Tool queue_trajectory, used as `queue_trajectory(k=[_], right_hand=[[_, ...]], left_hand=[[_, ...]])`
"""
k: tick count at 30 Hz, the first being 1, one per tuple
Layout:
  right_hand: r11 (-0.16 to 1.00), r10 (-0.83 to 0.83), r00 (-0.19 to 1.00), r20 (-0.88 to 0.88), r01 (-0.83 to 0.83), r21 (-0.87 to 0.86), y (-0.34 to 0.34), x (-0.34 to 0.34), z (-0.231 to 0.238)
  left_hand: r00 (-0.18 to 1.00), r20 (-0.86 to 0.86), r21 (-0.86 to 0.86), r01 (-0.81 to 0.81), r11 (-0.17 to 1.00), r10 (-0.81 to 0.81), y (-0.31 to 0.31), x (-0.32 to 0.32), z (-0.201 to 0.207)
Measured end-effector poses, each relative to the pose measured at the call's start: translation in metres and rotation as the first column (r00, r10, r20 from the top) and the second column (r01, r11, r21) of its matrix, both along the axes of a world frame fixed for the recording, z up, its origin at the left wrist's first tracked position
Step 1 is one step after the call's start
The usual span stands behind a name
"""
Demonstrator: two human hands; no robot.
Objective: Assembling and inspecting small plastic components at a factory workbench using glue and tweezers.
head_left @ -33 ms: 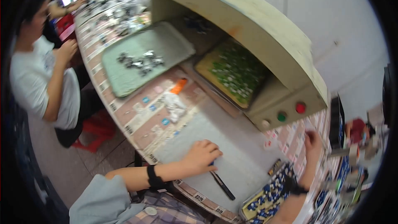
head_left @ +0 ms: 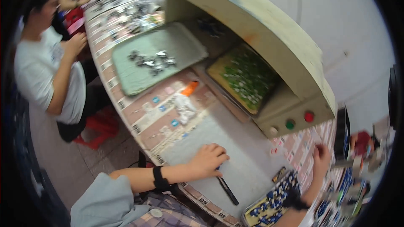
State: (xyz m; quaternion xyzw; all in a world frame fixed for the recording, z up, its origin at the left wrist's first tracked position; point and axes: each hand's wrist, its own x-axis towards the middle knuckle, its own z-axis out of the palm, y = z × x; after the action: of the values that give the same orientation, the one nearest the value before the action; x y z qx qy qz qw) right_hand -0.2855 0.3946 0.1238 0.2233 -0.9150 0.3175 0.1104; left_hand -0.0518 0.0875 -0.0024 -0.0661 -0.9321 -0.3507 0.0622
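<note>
My left hand (head_left: 207, 161) rests on the pale work mat (head_left: 235, 138), fingers bent and closed on a small blue piece (head_left: 218, 167), mostly hidden under the fingertips. Just below those fingertips lies a slim black tool (head_left: 228, 191), perhaps tweezers. Out at the right, my right hand (head_left: 322, 158) is raised over the table edge with its fingers curled together; whatever it may pinch is too blurred to see. Beside the right forearm, a tray (head_left: 248, 211) holds many small blue-and-white parts.
A cream machine housing (head_left: 269, 21) with three round buttons stands ahead, a tray of green and white pieces (head_left: 248, 77) inside its opening. To its left is a pale green tray (head_left: 130, 73) with silvery parts. An orange-capped bag (head_left: 185, 108) lies nearby. A person (head_left: 54, 71) sits at left.
The whole view has shifted slightly, so most things sit a little lower and farther right. My right hand has come slightly nearer; the left hand keeps its place on the mat.
</note>
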Motion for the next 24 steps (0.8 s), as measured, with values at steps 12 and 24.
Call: queue_trajectory(k=[12, 24], right_hand=[[0.623, 0.694, 0.671, 0.259, -0.741, 0.251, -0.243, 0.269, 0.005], [0.673, 0.609, 0.698, 0.375, -0.706, 0.222, -0.258, 0.264, -0.030]], left_hand=[[0.895, -0.032, 0.822, -0.230, -0.521, -0.445, -0.041, 0.101, 0.019], [0.578, 0.807, 0.298, -0.215, -0.930, 0.125, -0.191, 0.197, -0.215]])
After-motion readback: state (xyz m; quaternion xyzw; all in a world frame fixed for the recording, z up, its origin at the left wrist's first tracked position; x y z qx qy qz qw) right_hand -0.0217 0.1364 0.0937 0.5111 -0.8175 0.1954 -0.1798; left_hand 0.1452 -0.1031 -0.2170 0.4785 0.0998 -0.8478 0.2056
